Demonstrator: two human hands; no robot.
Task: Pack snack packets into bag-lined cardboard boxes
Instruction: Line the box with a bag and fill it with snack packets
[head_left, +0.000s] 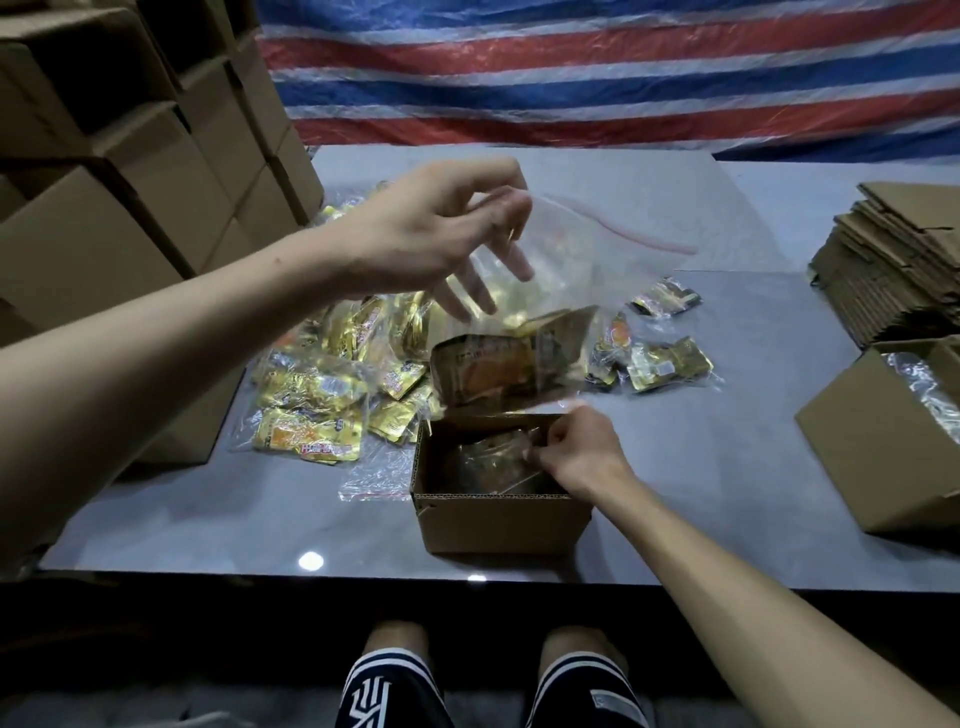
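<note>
My left hand (447, 234) is raised over the table and pinches the top of a clear zip bag (571, 260) with a red seal strip. Gold snack packets (498, 364) sag in the bag's bottom, just above a small open cardboard box (498, 514) near the table's front edge. My right hand (576, 452) reaches into the box from the right. Its fingers are pinched on a plastic-covered gold packet (488, 457) lying inside.
A heap of gold packets (322, 395) lies left of the box and a few bagged ones (665, 358) lie behind it to the right. An empty zip bag (374, 483) lies flat by the box. Stacked cartons (130, 208) stand left. Flat cardboard (893, 260) and a lined box (872, 441) are right.
</note>
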